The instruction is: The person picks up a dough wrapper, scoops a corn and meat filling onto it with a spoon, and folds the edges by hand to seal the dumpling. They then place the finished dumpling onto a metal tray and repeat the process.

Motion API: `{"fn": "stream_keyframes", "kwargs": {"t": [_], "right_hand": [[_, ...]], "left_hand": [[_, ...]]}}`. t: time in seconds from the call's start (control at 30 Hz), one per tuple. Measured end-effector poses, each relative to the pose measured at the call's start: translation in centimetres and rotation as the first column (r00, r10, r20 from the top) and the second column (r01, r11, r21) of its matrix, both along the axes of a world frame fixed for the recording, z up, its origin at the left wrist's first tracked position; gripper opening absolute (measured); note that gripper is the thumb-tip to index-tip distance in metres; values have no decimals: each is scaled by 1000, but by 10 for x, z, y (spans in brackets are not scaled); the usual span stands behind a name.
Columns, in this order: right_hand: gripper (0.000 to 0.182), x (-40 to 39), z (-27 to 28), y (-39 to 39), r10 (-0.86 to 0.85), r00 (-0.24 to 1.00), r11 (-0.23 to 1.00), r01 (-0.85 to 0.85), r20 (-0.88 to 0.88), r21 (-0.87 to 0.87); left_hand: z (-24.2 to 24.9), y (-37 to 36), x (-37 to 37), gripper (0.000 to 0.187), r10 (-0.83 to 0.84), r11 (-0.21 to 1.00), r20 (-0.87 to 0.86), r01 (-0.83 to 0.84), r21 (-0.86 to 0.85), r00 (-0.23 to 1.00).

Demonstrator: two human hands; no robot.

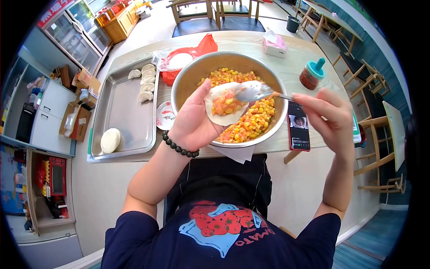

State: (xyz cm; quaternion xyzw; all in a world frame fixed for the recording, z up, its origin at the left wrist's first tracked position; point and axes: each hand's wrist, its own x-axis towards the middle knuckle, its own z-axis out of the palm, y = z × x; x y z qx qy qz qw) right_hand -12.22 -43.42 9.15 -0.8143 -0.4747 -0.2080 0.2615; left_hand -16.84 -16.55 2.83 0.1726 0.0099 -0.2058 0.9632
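On the palm of my left hand (193, 117) lies a round dumpling wrapper (218, 118), held above a large metal bowl (182, 77). A mound of corn and pink meat filling (226, 104) sits on the wrapper. My right hand (326, 115) pinches the handle of a metal spoon (255, 92), whose bowl is blurred over the wrapper's upper edge. More corn filling (256, 122) is in the metal bowl. To the left, a metal tray (123, 119) carries several folded dumplings (148, 80) and a stack of wrappers (110, 140).
A phone (298, 127) lies right of the bowl. Behind it stand a teal-lidded jar (312, 74) and a tissue box (274, 46). A red plastic bag (206, 45) and a small printed dish (165, 115) are between tray and bowl. Chairs (194, 20) stand beyond the table.
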Motion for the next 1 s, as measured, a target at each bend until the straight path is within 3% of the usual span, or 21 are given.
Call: {"fn": "stream_keyframes", "kwargs": {"t": [0.27, 0.33, 0.53, 0.57, 0.63, 0.67, 0.73, 0.8, 0.87, 0.93, 0.97, 1.0], "right_hand": [[31, -1, -4, -12, 56, 987, 991, -37, 148, -131], [27, -1, -6, -18, -58, 984, 984, 85, 166, -157], [17, 12, -44, -5, -69, 994, 960, 89, 81, -266], [24, 11, -49, -3, -120, 991, 930, 135, 64, -343], [35, 4, -57, 15, -139, 954, 971, 184, 264, -152], [45, -4, -59, 27, -101, 975, 994, 109, 197, -31], [31, -18, -62, 51, 23, 963, 990, -59, 269, 126], [10, -28, -71, 66, 13, 941, 966, -99, 337, 241], [11, -34, -74, 77, -9, 957, 938, -92, 290, 333], [13, -37, -76, 84, -19, 972, 891, -89, 232, 445], [14, -37, -76, 88, -16, 979, 850, -93, 202, 518], [14, -39, -76, 89, -20, 980, 850, -87, 196, 520]], "left_hand": [[-9, 10, 8, 50, -81, 995, -2, 80, -54, 997], [-10, 13, 12, 50, -35, 999, -14, 35, -11, 999], [-7, 15, 15, 50, 7, 997, 44, -10, 80, 999], [-6, 12, 15, 49, 22, 992, 40, -26, 119, 999], [-6, 8, 11, 50, -38, 996, 39, 34, 80, 999], [-7, 6, 8, 51, -73, 997, 37, 71, 33, 997], [-8, -1, 1, 46, -134, 991, 42, 133, 33, 990], [-8, -8, -12, 46, -110, 994, 24, 110, 8, 994], [-7, -7, -19, 44, -207, 974, -42, 202, -106, 977], [-11, -9, -26, 54, -185, 982, -10, 185, -26, 983], [-9, -11, -32, 61, -157, 952, 151, 109, 286, 976], [-4, -14, -38, 69, -174, 833, 310, -28, 553, 935]]}}
